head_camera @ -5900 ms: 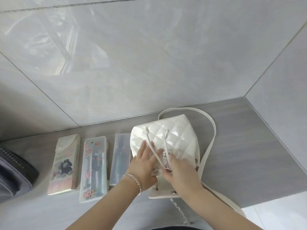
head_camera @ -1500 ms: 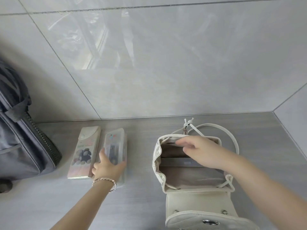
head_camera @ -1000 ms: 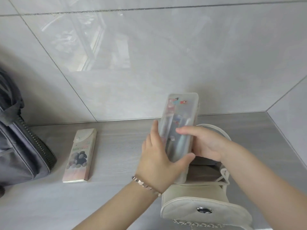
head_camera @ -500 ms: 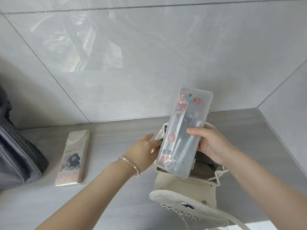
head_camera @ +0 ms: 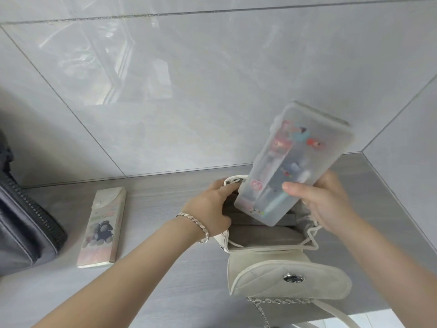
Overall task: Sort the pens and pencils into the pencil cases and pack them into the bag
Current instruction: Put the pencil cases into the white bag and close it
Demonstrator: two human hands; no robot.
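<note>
The white quilted bag (head_camera: 267, 272) stands open on the grey counter, its flap folded toward me. My right hand (head_camera: 324, 202) grips a clear plastic pencil case (head_camera: 295, 162) with pens inside, tilted, its lower end over the bag's mouth. My left hand (head_camera: 210, 209) holds the bag's left rim and pulls the opening wide. A grey case (head_camera: 287, 218) lies inside the bag. A pink pencil case with a bear picture (head_camera: 102, 228) lies flat to the left of the bag.
A dark grey zipped bag (head_camera: 21, 223) lies at the far left of the counter. Glossy tiled walls rise behind and to the right. The bag's chain strap (head_camera: 262, 308) hangs near the counter's front edge.
The clear case has tilted further right while my right hand holds it over the bag's mouth. My left hand has moved onto the bag's left rim.
</note>
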